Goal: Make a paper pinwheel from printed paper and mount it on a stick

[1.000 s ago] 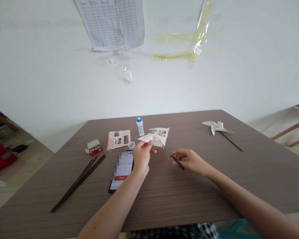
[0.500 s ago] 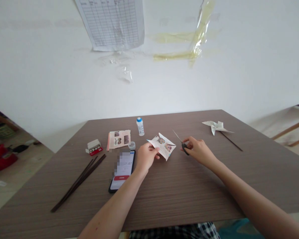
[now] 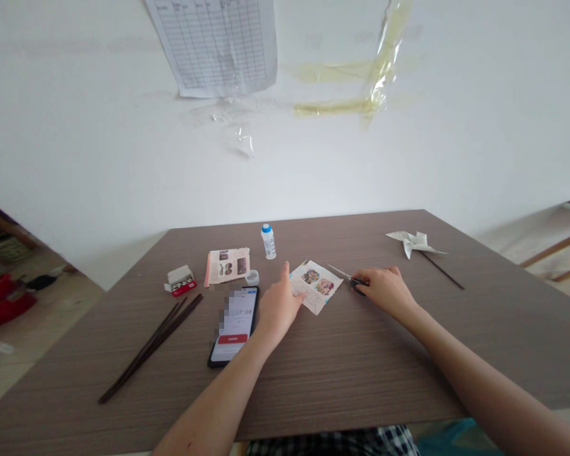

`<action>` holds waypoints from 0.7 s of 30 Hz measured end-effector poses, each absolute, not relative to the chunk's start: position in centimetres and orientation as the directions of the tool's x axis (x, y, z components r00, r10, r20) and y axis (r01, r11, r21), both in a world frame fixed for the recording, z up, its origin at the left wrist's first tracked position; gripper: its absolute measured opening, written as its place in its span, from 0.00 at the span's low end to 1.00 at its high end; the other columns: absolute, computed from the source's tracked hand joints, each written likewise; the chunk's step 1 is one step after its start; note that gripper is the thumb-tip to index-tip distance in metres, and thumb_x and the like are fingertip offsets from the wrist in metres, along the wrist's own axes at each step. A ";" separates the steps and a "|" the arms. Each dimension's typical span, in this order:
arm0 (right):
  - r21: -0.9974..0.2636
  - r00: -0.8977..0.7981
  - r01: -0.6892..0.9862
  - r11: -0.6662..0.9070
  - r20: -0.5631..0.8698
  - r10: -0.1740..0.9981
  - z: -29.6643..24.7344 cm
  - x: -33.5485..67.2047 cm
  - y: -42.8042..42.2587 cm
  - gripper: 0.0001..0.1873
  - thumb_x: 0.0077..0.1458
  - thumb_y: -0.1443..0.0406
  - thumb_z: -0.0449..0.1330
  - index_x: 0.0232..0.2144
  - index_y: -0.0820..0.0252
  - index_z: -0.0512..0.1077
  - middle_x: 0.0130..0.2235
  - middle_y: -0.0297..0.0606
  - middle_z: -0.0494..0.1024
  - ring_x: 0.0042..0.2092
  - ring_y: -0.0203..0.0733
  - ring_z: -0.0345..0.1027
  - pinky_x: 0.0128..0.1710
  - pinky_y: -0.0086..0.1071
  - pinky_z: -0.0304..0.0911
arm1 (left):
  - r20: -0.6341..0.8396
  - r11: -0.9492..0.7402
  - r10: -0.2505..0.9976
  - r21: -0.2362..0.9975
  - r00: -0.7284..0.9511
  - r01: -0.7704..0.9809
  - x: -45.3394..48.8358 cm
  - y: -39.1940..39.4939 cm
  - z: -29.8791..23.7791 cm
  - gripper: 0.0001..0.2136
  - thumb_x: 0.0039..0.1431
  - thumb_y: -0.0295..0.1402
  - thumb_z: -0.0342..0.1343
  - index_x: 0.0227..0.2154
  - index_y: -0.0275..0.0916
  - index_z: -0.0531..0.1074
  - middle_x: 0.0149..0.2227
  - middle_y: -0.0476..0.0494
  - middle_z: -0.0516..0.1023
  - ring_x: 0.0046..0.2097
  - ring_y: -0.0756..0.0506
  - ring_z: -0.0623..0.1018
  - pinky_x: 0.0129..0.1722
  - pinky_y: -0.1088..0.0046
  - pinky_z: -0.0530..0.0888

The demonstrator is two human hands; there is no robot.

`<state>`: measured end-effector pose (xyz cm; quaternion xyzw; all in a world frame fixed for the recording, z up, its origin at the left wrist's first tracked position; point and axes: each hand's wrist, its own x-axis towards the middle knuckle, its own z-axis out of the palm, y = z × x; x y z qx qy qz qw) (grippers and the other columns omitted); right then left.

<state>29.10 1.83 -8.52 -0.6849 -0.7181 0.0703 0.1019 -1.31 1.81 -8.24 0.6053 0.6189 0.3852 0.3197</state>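
A square of printed paper (image 3: 315, 287) with colour pictures lies flat on the table. My left hand (image 3: 279, 308) rests beside its left edge, with the thumb touching the paper and the index finger raised. My right hand (image 3: 384, 292) holds small black-handled scissors (image 3: 358, 284), whose thin blades point left. The blade tips stop just off the paper's upper right edge. The hand covers part of the scissors' handles.
A phone (image 3: 234, 326) lies left of my left hand, near a small cap (image 3: 251, 277), a printed booklet (image 3: 227, 266) and a white glue bottle (image 3: 268, 242). Further out are a red box (image 3: 179, 281), dark sticks (image 3: 149, 349) and a paper pinwheel (image 3: 411, 243) on a stick.
The paper has gone from being held up in my left hand to lying flat on the table. My left hand has lowered, and the scissors have dropped closer to the table.
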 end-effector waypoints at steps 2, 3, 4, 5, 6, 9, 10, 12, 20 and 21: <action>-0.226 -0.041 0.973 0.050 0.045 0.998 -8.5 29.2 1.9 0.20 0.77 0.65 0.67 0.60 0.46 0.97 0.56 0.46 1.00 0.60 0.62 0.92 0.73 0.54 0.67 | 0.086 -0.049 0.996 0.736 -0.022 0.675 -1.2 1.6 -8.1 0.25 0.61 0.26 0.83 0.60 0.49 0.93 0.26 0.51 0.86 0.35 0.34 0.92 0.45 0.65 0.81; -0.222 -0.042 0.974 0.051 0.045 0.998 -8.6 29.2 1.9 0.21 0.76 0.65 0.67 0.60 0.46 0.97 0.57 0.47 1.00 0.61 0.62 0.92 0.74 0.55 0.66 | 0.080 -0.058 0.997 0.672 0.005 0.738 -1.2 1.5 -7.9 0.20 0.64 0.28 0.82 0.57 0.50 0.94 0.30 0.48 0.90 0.39 0.33 0.94 0.47 0.64 0.83; -0.220 -0.043 0.974 0.052 0.047 0.998 -8.7 29.3 1.9 0.21 0.76 0.66 0.67 0.59 0.46 0.97 0.58 0.47 0.99 0.61 0.62 0.92 0.74 0.55 0.66 | 0.076 -0.072 0.997 0.635 0.030 0.769 -1.1 1.4 -7.7 0.17 0.66 0.29 0.81 0.55 0.50 0.95 0.35 0.44 0.93 0.44 0.32 0.95 0.51 0.62 0.84; -0.219 -0.045 0.974 0.056 0.052 0.998 -8.8 29.3 2.0 0.21 0.76 0.66 0.67 0.58 0.46 0.98 0.58 0.47 0.99 0.62 0.63 0.92 0.75 0.56 0.66 | 0.070 -0.089 0.996 0.610 0.059 0.787 -1.0 1.3 -7.5 0.15 0.68 0.30 0.80 0.54 0.50 0.96 0.41 0.40 0.96 0.49 0.31 0.95 0.54 0.60 0.86; -0.217 -0.047 0.974 0.058 0.057 0.997 -8.8 29.4 2.1 0.21 0.76 0.67 0.67 0.58 0.46 0.98 0.59 0.47 0.99 0.62 0.63 0.92 0.75 0.56 0.66 | 0.064 -0.113 0.994 0.586 0.093 0.802 -0.9 1.2 -7.4 0.14 0.70 0.30 0.79 0.55 0.49 0.96 0.48 0.37 0.98 0.55 0.30 0.95 0.59 0.59 0.87; -0.200 -0.048 0.978 0.059 0.059 0.997 -9.0 29.6 2.2 0.22 0.76 0.68 0.67 0.58 0.45 0.98 0.60 0.47 0.99 0.63 0.63 0.91 0.75 0.57 0.66 | 0.049 -0.234 0.969 0.469 0.240 0.851 -0.8 1.0 -6.9 0.15 0.75 0.32 0.75 0.60 0.51 0.96 0.69 0.35 0.94 0.72 0.28 0.89 0.73 0.55 0.85; -0.191 -0.048 0.980 0.058 0.057 0.997 -9.1 29.7 2.3 0.22 0.76 0.68 0.66 0.59 0.45 0.98 0.60 0.48 0.99 0.64 0.63 0.91 0.76 0.57 0.66 | 0.039 -0.279 0.956 0.425 0.290 0.861 -0.8 0.9 -6.9 0.16 0.76 0.32 0.74 0.62 0.51 0.96 0.74 0.35 0.91 0.76 0.28 0.87 0.77 0.53 0.83; -0.173 -0.051 0.983 0.059 0.053 0.997 -9.1 29.7 2.3 0.22 0.77 0.67 0.66 0.60 0.45 0.98 0.61 0.48 0.99 0.64 0.63 0.91 0.76 0.57 0.67 | 0.006 -0.334 0.934 0.369 0.357 0.868 -0.8 0.9 -6.9 0.19 0.76 0.32 0.74 0.65 0.51 0.95 0.82 0.36 0.85 0.83 0.26 0.82 0.84 0.48 0.79; -0.158 -0.056 0.986 0.060 0.031 0.998 -9.0 30.1 2.4 0.21 0.77 0.67 0.68 0.60 0.43 0.98 0.59 0.50 0.98 0.63 0.64 0.91 0.76 0.58 0.68 | -0.068 -0.358 0.913 0.342 0.403 0.869 -1.0 0.9 -7.0 0.21 0.79 0.33 0.71 0.70 0.51 0.93 0.80 0.34 0.87 0.79 0.26 0.85 0.82 0.45 0.79; -0.156 -0.055 0.986 0.059 0.025 0.998 -9.0 30.1 2.4 0.22 0.78 0.67 0.68 0.61 0.44 0.98 0.60 0.51 0.98 0.64 0.64 0.91 0.76 0.58 0.67 | -0.071 -0.361 0.911 0.336 0.406 0.870 -1.0 0.9 -6.9 0.20 0.79 0.33 0.71 0.69 0.51 0.93 0.78 0.32 0.88 0.77 0.25 0.87 0.81 0.45 0.80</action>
